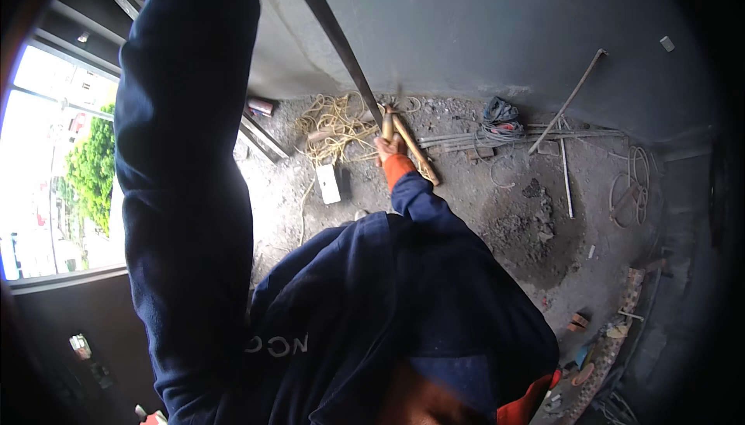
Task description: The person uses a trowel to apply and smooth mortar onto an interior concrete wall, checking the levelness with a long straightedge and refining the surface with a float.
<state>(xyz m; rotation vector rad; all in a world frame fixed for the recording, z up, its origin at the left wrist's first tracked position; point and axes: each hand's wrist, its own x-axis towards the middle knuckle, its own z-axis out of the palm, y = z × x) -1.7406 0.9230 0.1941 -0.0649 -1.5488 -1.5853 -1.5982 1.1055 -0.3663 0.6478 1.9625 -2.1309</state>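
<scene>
My right hand (390,148), below an orange cuff, is closed around a short tan wooden handle (387,125). What the handle belongs to is hard to make out. A long dark flat bar (338,37) slants from the top edge down to this handle; whether the two are joined I cannot tell. Just right of the hand, a thicker wooden shaft (415,149) slopes down over the ground. My left arm, in a dark blue sleeve, stretches up the left side, and its hand lies beyond the top edge.
Tangled yellow rope (341,126) and a white rectangular object (327,183) lie left of my right hand. To the right are a dark bundle (501,118), several pipes (458,139), a leaning stick (568,100) and a rubble heap (535,223). A grey wall (497,29) rises ahead; a window (62,169) is at left.
</scene>
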